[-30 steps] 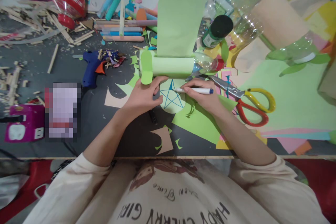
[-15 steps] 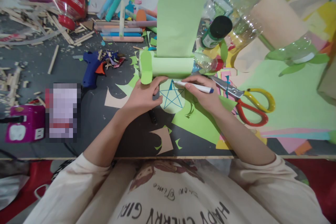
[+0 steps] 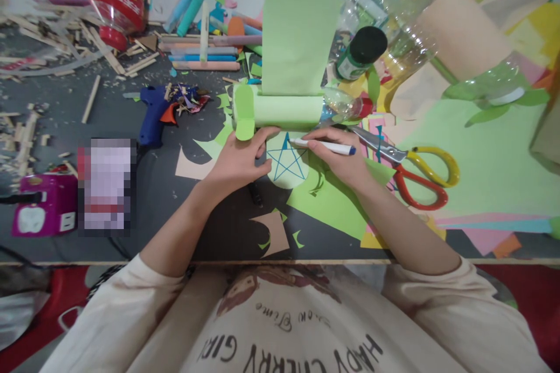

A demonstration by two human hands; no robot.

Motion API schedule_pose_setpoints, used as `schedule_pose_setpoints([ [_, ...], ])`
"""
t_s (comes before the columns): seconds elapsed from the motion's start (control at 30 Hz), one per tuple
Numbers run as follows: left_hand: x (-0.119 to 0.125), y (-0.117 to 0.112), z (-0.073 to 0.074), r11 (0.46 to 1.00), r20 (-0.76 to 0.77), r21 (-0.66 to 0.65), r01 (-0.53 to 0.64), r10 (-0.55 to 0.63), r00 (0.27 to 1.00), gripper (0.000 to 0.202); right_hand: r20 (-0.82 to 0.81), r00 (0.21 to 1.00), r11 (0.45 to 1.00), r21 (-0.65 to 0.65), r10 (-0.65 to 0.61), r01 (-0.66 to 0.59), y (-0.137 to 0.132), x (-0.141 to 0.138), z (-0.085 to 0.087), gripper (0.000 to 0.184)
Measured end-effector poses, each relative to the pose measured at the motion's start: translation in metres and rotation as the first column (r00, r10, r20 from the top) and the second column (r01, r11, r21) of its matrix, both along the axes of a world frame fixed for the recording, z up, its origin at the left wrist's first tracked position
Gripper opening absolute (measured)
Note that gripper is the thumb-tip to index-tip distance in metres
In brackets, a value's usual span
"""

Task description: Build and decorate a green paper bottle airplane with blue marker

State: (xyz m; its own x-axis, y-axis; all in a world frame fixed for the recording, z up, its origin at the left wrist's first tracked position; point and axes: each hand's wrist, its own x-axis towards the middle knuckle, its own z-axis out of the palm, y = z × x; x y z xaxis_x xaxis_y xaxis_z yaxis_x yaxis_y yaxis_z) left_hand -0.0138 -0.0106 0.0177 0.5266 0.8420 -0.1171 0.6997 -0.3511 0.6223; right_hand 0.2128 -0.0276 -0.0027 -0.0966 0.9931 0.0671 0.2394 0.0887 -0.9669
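My right hand (image 3: pixel 339 158) grips a white marker (image 3: pixel 330 145) with a blue end cap, its tip close to the top point of a five-pointed star. The star is drawn in blue on a rounded pale green paper flap (image 3: pixel 285 179), and its top point is filled in. My left hand (image 3: pixel 240 163) lies open at the flap's left side, index finger stretched along the upper edge and thumb apart. Just beyond the hands lies a plastic bottle (image 3: pixel 345 104) wrapped in pale green paper (image 3: pixel 286 111). A long rounded green paper piece (image 3: pixel 300 29) extends away behind it.
Scissors (image 3: pixel 400 157) with yellow and red handles lie right of my right hand. A blue glue gun (image 3: pixel 153 113) rests at left, near a purple box (image 3: pixel 48 207). A dark-capped jar (image 3: pixel 361 52), several markers (image 3: pixel 205 58), wood sticks and paper scraps surround the work.
The marker tip has shifted slightly down and right from the star's top point. My left hand stays in the same place on the flap.
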Motion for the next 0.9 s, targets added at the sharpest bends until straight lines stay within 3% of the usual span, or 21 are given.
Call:
schedule_pose_setpoints([
  [0.27, 0.0017, -0.0005, 0.0039, 1.0, -0.037, -0.006, 0.001, -0.001, 0.999, 0.052, -0.021, 1.0, 1.0, 0.028, 0.008, -0.007, 0.0003, -0.0001, 0.0021, 0.006],
  [0.9, 0.0011, -0.0007, 0.0021, 1.0, -0.013, 0.006, 0.007, -0.007, 1.0, 0.052, 0.03, 0.999, 0.999, -0.009, 0.038, -0.037, 0.0001, 0.0013, 0.0, 0.011],
])
